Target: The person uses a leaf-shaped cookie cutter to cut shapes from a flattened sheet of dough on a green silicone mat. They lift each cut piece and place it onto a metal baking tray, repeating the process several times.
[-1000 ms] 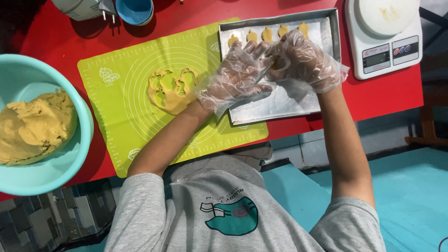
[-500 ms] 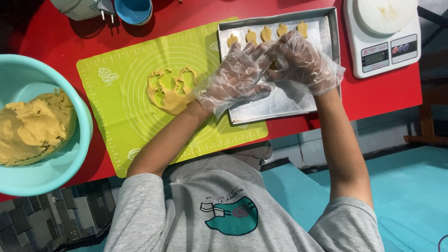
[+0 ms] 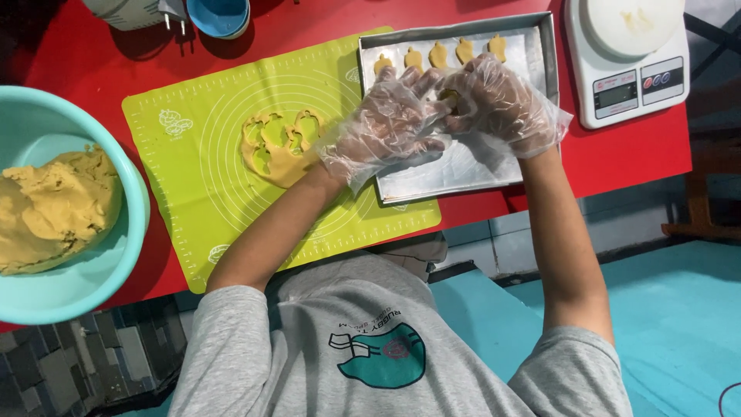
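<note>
I see a home kitchen set up for baking. A green baking mat (image 3: 231,162), metal baking tray (image 3: 463,174), kitchen scale (image 3: 629,66) and bowl (image 3: 69,286) of dough (image 3: 54,208) crowd a red table (image 3: 617,154).

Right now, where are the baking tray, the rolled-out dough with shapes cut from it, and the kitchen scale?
baking tray (image 3: 494,166): head view, bare metal floor near its front edge.
rolled-out dough (image 3: 272,161): head view, solid lower part of the sheet.
kitchen scale (image 3: 627,58): head view, white body below the round platform.

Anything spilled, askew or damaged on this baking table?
Nothing stands out. The dough cutouts sit in a neat row along the baking tray's far edge, the rolled dough with holes lies on the green mat, and the left hand and right hand meet over the tray.
</note>
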